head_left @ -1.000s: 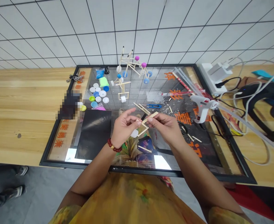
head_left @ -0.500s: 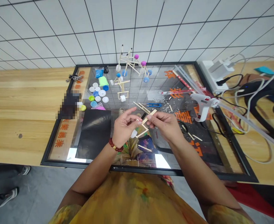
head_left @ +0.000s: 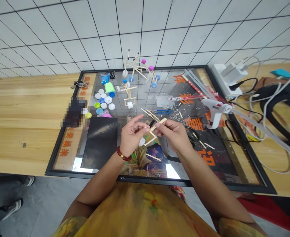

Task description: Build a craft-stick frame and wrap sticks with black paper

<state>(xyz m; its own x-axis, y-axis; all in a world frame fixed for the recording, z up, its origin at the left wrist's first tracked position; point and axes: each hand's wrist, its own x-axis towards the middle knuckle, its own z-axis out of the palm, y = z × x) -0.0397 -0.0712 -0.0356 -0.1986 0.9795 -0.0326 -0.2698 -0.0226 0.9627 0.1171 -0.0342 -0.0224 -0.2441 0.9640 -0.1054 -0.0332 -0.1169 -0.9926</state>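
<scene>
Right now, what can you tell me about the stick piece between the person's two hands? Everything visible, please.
The stick piece is pale and looks wooden. A thicker bar slants up to the right, with thinner sticks forming an angular, open shape below. The left hand pinches near its left end; the right hand grips the bar farther up. A white round piece shows at its lower left; whether it is attached, I can't tell.
</scene>
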